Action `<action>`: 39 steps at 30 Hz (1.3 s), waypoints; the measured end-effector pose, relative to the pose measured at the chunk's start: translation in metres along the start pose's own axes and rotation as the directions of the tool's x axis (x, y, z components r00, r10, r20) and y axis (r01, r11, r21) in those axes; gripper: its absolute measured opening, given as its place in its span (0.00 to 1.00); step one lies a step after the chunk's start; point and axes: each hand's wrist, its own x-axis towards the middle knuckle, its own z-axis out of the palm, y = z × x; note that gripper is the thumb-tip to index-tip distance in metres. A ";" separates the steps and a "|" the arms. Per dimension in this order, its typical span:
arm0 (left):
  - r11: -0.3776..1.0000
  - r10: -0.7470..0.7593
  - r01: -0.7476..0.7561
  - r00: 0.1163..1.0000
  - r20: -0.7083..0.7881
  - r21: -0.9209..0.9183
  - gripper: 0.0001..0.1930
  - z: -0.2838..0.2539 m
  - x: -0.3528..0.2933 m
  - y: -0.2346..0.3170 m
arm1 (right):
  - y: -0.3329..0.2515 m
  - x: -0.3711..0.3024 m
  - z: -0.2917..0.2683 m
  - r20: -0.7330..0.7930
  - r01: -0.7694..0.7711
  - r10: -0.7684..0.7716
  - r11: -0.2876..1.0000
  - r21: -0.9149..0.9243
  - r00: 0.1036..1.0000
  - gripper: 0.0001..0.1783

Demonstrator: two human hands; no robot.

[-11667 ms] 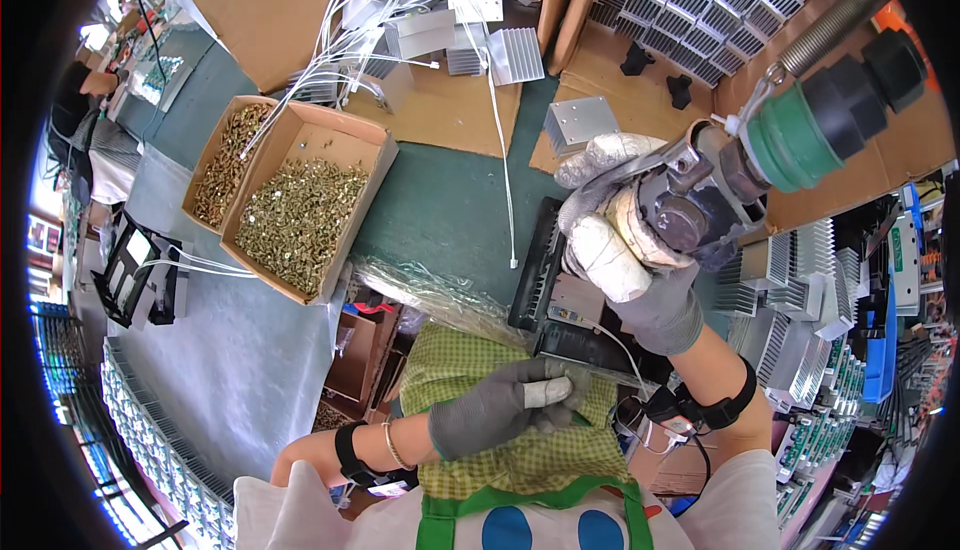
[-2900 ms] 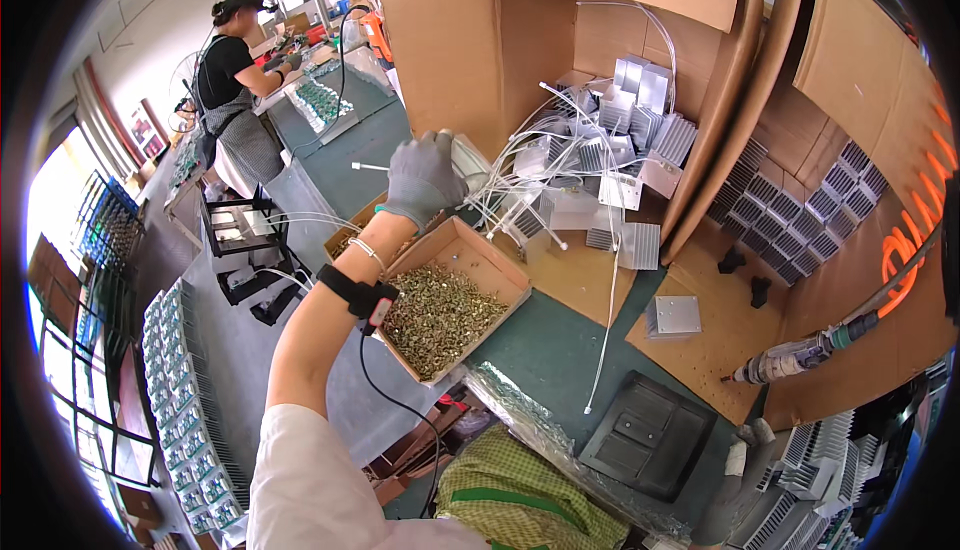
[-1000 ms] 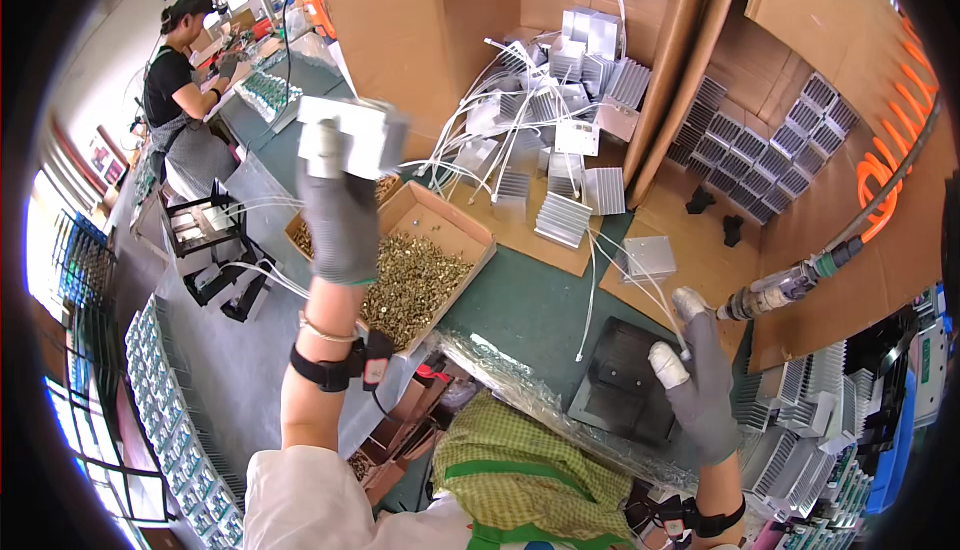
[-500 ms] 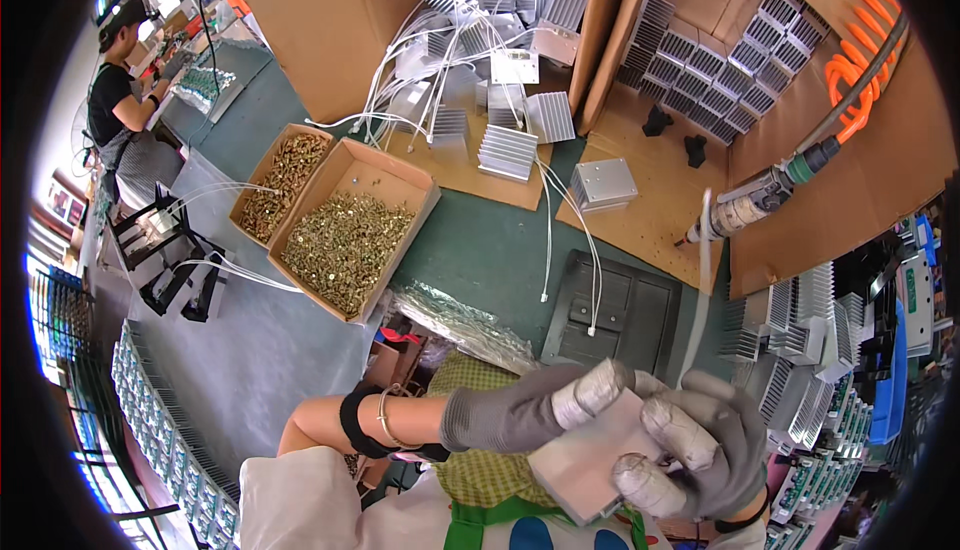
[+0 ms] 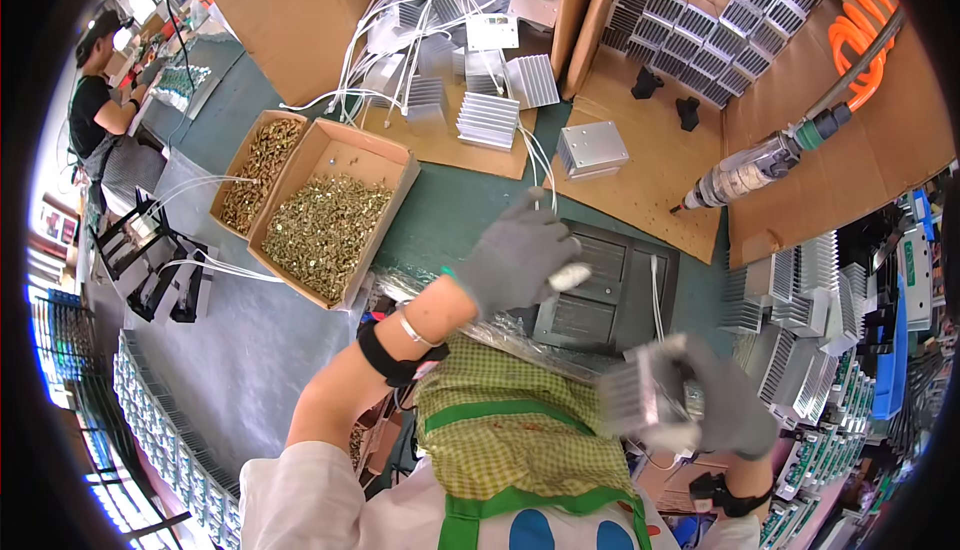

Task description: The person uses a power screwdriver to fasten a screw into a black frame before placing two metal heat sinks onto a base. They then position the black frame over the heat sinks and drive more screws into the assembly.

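My left hand (image 5: 522, 258), in a grey glove with taped fingertips, stretches over the near edge of the black fixture plate (image 5: 642, 295). Its fingers reach white wires that run from a finned heat sink (image 5: 488, 121), and its thumb stands apart. Whether the fingertips touch the wires I cannot tell. My right hand (image 5: 728, 400), gloved the same way, grips a silver heat sink (image 5: 640, 395) in front of the apron; both are smeared by motion. White wires (image 5: 656, 295) rise above that heat sink over the plate.
Two cardboard trays of small brass-coloured screws (image 5: 325, 235) stand left of centre. A powered screwdriver (image 5: 745, 175) on an orange coiled hose hangs at right. Cardboard boxes (image 5: 735, 25) hold stacked heat sinks behind. A co-worker (image 5: 100, 115) stands at far left.
My left hand has left the heat sink and moved forward to the wires by the fixture. My right hand keeps the heat sink, now turned with its fins showing.
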 end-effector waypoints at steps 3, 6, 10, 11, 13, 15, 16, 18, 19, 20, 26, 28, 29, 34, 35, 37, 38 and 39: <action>0.997 -0.060 0.056 0.997 0.058 0.061 0.12 -0.012 -0.018 -0.008 | 0.020 0.031 0.030 -0.185 0.037 -0.115 0.925 -0.379 0.976 0.33; 0.987 -0.162 0.161 0.986 0.029 0.029 0.14 -0.008 -0.027 0.005 | 0.038 0.050 0.045 -0.227 0.100 -0.247 0.853 -0.512 0.942 0.35; 0.897 -0.407 0.422 0.905 0.122 -0.133 0.23 0.006 -0.032 0.032 | 0.048 0.061 0.057 -0.257 0.070 -0.298 0.767 -0.638 0.919 0.36; 0.824 -0.479 0.524 0.848 0.229 -0.215 0.27 0.009 -0.032 0.035 | 0.048 0.063 0.060 -0.268 0.045 -0.295 0.746 -0.664 0.917 0.36; 0.808 -0.490 0.539 0.839 0.237 -0.237 0.31 0.012 -0.032 0.035 | 0.051 0.068 0.066 -0.291 0.039 -0.297 0.758 -0.651 0.909 0.36; 0.797 -0.489 0.544 0.836 0.249 -0.263 0.35 0.013 -0.031 0.031 | 0.055 0.073 0.071 -0.312 0.029 -0.295 0.768 -0.640 0.903 0.37; 0.797 -0.484 0.539 0.840 0.246 -0.272 0.36 0.013 -0.031 0.030 | 0.056 0.076 0.074 -0.304 0.026 -0.265 0.792 -0.610 0.915 0.37; 0.792 -0.486 0.538 0.842 0.235 -0.288 0.37 0.013 -0.030 0.027 | 0.060 0.080 0.076 -0.299 0.025 -0.244 0.811 -0.585 0.922 0.38; 0.796 -0.480 0.532 0.845 0.234 -0.290 0.37 0.013 -0.030 0.026 | 0.062 0.081 0.077 -0.304 0.018 -0.243 0.806 -0.591 0.921 0.38; 0.790 -0.478 0.535 0.843 0.245 -0.298 0.36 0.014 -0.030 0.025 | 0.062 0.082 0.078 -0.331 0.042 -0.265 0.833 -0.551 0.906 0.37; 0.821 -0.456 0.505 0.861 0.224 -0.268 0.30 0.017 -0.030 0.021 | 0.060 0.087 0.083 -0.370 0.099 -0.298 0.877 -0.470 0.880 0.37; 0.822 -0.450 0.495 0.868 0.211 -0.280 0.28 0.014 -0.030 0.021 | 0.060 0.087 0.087 -0.378 0.087 -0.287 0.880 -0.467 0.880 0.38; 0.825 -0.443 0.485 0.874 0.199 -0.291 0.27 0.011 -0.029 0.021 | 0.062 0.087 0.087 -0.397 0.082 -0.292 0.880 -0.468 0.870 0.38; 0.808 -0.550 0.577 0.811 0.199 -0.118 0.30 -0.011 0.005 0.010 | 0.060 0.083 0.082 -0.383 0.132 -0.360 0.852 -0.507 0.851 0.43; 0.841 -0.527 0.524 0.850 0.022 -0.137 0.31 -0.015 0.019 0.001 | 0.057 0.081 0.077 -0.371 0.128 -0.355 0.848 -0.515 0.858 0.43; 0.940 -0.263 0.316 0.912 -0.315 0.131 0.32 -0.011 0.053 -0.016 | 0.048 0.076 0.067 -0.291 0.164 -0.335 0.859 -0.486 0.896 0.43; 0.938 -0.276 0.322 0.918 -0.285 0.129 0.32 -0.007 0.066 -0.022 | 0.043 0.071 0.061 -0.310 0.173 -0.347 0.863 -0.474 0.885 0.43; 0.927 -0.286 0.322 0.939 -0.191 0.194 0.33 -0.003 0.077 -0.028 | 0.040 0.064 0.054 -0.366 0.110 -0.281 0.899 -0.423 0.887 0.44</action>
